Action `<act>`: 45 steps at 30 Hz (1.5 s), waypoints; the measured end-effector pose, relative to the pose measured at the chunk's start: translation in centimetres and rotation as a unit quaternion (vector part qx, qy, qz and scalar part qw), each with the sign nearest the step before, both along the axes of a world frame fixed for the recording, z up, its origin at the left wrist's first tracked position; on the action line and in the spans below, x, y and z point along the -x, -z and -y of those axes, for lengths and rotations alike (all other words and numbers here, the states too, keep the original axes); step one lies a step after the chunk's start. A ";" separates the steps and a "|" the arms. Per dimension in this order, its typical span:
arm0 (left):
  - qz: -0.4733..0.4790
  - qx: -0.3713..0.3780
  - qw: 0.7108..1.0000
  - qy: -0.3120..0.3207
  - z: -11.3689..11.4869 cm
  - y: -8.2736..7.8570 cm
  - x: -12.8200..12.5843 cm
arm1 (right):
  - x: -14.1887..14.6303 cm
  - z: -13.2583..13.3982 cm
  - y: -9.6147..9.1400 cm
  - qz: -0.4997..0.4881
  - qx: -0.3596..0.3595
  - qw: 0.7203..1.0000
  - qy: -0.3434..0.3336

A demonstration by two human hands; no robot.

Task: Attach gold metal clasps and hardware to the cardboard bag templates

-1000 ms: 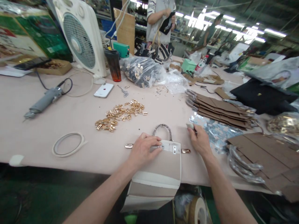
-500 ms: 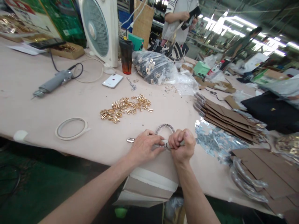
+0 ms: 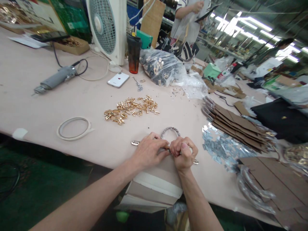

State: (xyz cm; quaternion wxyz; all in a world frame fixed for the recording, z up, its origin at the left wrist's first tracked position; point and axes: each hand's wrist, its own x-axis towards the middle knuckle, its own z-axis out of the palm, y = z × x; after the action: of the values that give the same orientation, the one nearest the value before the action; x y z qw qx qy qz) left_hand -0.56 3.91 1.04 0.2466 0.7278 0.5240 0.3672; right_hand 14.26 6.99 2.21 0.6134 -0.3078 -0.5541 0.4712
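My left hand lies over a taupe bag piece, its fingers and thumb closed together on it near the middle. Close beside it, my right hand makes a fist around a slim tool, whose pale handle end just shows; its tip is hidden. A plastic-wrapped ring handle curves up behind both hands. One shiny metal fitting sticks out left of my left hand, another metal fitting right of my right hand. The pale-edged lower part of the piece hangs over the table edge.
Gold metal fittings lie heaped ahead, with a tape roll, powered screwdriver and phone leftward. Silver plates and stacked brown panels are rightward. A fan, a tumbler and a co-worker are behind.
My right fist has turned and shifted slightly left, uncovering the metal fitting on its right. My left hand stays in place. The co-worker's hands have moved.
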 end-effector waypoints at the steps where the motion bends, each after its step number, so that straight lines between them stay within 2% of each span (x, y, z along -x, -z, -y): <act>1: 0.000 0.002 1.000 -0.003 0.0 0.0 0.0 | 0.0 0.0 0.1 0.009 0.000 1.000 0.002; 7: 0.002 0.002 1.000 -0.001 0.0 -0.1 0.0 | -0.2 -0.3 -0.2 0.038 0.009 0.999 -0.018; 12: 0.005 -0.011 1.000 -0.007 0.1 0.1 -0.1 | -1.1 0.4 -1.7 -0.052 -0.030 0.998 0.023; 14: -0.006 -0.011 1.000 -0.004 0.2 0.2 -0.1 | -1.1 1.0 -1.8 -0.072 -0.045 0.996 0.021; 17: -0.019 -0.004 1.000 0.000 0.2 0.2 0.0 | -0.6 1.9 -1.4 -0.057 -0.055 0.997 0.007; 20: -0.023 0.003 1.000 0.003 0.3 0.1 0.1 | 0.1 2.2 -0.7 -0.031 -0.083 0.996 0.023; 27: -0.014 0.003 1.000 0.014 0.2 0.0 0.3 | 0.5 1.9 -0.1 -0.015 -0.129 0.990 0.048; 32: -0.052 0.018 0.998 0.032 0.2 -0.1 0.5 | 0.5 1.5 0.5 -0.024 -0.157 0.986 0.053; 35: -0.063 0.019 0.997 0.034 0.2 -0.1 0.5 | 0.7 1.2 0.7 -0.031 -0.134 0.989 0.055; 38: -0.065 0.015 0.997 0.039 0.3 0.0 0.6 | 1.1 0.7 0.4 -0.008 -0.070 0.995 0.071; 42: -0.062 0.009 0.997 0.041 0.4 0.1 0.5 | 1.1 -0.2 -1.3 -0.009 0.042 0.998 0.055; 45: -0.049 0.007 0.998 0.038 0.5 0.3 0.3 | 0.3 -0.5 -3.1 -0.075 0.056 0.994 0.052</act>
State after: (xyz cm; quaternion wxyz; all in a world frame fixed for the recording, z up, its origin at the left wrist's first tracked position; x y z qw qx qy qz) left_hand -0.89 3.41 0.77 0.2391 0.7628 0.5099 0.3179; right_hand 13.99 7.46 5.30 0.6585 -0.3337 -0.4623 0.4912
